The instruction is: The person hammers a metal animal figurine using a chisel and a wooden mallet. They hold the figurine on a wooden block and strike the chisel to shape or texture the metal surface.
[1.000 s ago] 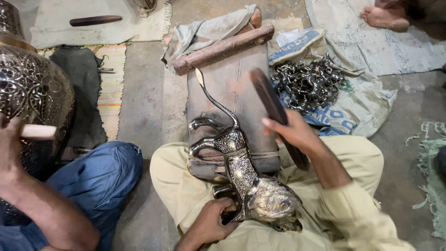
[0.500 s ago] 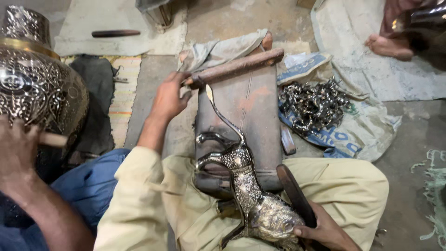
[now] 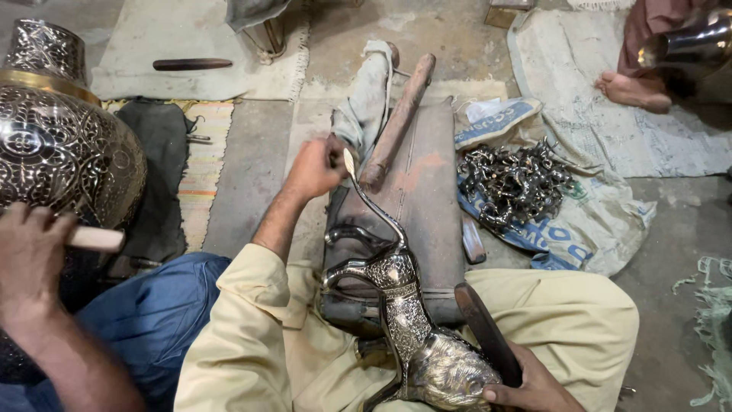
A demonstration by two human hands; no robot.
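One engraved metal animal figure (image 3: 415, 328), silver-coloured, lies along our lap, its body by our right hand, its long curved horns (image 3: 374, 202) running up over one brown leather pad (image 3: 427, 183). Our left hand (image 3: 314, 169) is clenched at the horn tips near the pad's upper left edge; what its grip pinches we cannot tell. Our right hand (image 3: 534, 385) grasps one dark wooden mallet (image 3: 488, 343), touching the figure's body at the frame's lower edge. One wooden roller (image 3: 398, 122) lies tilted on the pad beside one folded cloth (image 3: 366, 99). Bare floor (image 3: 252, 175) is open left of the pad. One printed sack (image 3: 564, 221) to the right carries a heap of metal pieces (image 3: 515, 183); count untold. Left: one large engraved vase (image 3: 61, 145) and a neighbour's hand (image 3: 30, 259) closed on one pale handle (image 3: 95, 239).
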